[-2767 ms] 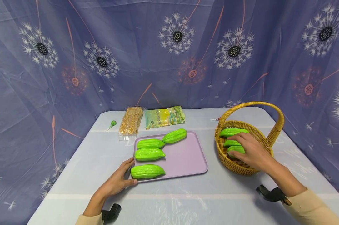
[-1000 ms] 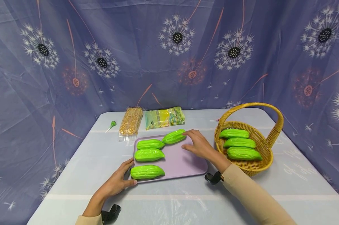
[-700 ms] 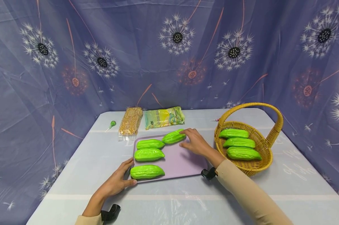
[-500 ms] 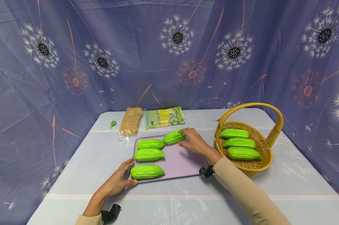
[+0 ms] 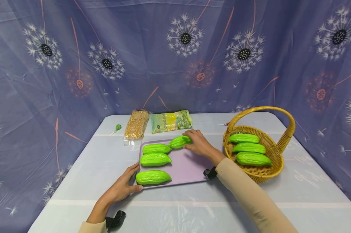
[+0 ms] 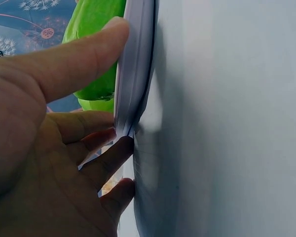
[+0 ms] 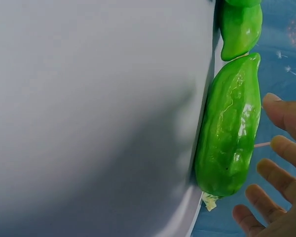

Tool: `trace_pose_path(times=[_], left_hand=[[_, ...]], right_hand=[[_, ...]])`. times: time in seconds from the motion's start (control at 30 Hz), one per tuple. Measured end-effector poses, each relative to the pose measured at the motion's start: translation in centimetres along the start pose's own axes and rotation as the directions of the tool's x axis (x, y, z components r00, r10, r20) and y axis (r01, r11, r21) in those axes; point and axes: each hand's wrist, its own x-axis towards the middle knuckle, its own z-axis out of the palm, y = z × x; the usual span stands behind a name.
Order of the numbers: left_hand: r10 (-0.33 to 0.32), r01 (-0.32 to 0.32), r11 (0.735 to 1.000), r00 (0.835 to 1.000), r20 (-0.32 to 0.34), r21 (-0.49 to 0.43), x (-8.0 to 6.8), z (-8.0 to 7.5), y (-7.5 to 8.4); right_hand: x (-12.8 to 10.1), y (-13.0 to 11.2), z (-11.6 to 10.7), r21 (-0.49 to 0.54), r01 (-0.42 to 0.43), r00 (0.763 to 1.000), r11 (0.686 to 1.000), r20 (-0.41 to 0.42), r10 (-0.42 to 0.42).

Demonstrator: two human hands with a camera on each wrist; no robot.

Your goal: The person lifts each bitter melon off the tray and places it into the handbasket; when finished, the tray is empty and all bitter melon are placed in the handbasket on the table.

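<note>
While the left hand [image 5: 121, 188] gripped the near left corner of the lilac tray [image 5: 190, 163] — thumb on the rim, fingers curled beneath — 4 green gourds lay on it. At the far edge, the right hand [image 5: 199, 144] hovered over the rearmost gourd [image 5: 178, 141], fingers spread and relaxed, grasping nothing. Further right, a wicker basket [image 5: 275, 149] held 3 more gourds.

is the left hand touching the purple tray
Touching. The left wrist view shows the left hand with its thumb lying over the tray rim and its fingers against the edge below.
</note>
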Motion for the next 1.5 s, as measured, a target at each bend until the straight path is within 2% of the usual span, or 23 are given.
trace_pose_path(times=[0.77,1.17,1.5], left_hand=[[0.016,-0.016,1.0,1.0,-0.011,0.004,0.1,0.1,-0.2],[0.003,-0.003,1.0,1.0,-0.009,0.004,0.0,0.1,0.1],[0.023,-0.023,1.0,1.0,-0.007,0.011,-0.1,0.0,0.0]], right_hand=[[1.1,0.8,0.7,0.017,-0.005,0.996,1.0,0.09,0.003],[1.2,0.8,0.8,-0.034,-0.005,0.995,0.999,0.095,0.008],[1.0,1.0,0.9,0.017,-0.036,0.993,0.999,0.118,0.033]])
